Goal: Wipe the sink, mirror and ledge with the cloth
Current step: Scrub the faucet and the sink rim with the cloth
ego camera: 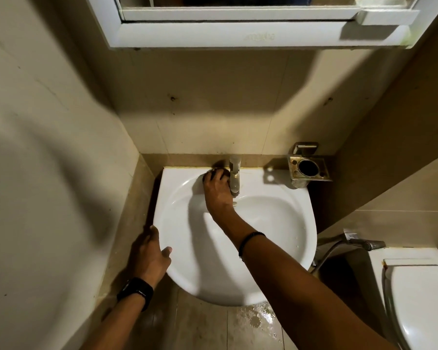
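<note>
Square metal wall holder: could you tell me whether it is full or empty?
Empty: the square metal wall holder shows only a dark open ring, no cup.

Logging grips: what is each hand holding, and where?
Right hand holds a dark cloth, bunched under its fingers, beside the tap. Left hand grips the sink by its left rim.

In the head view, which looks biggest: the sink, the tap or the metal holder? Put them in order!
Largest: sink, by far.
Next: holder.
Smallest: tap, slimmer than the holder.
</note>
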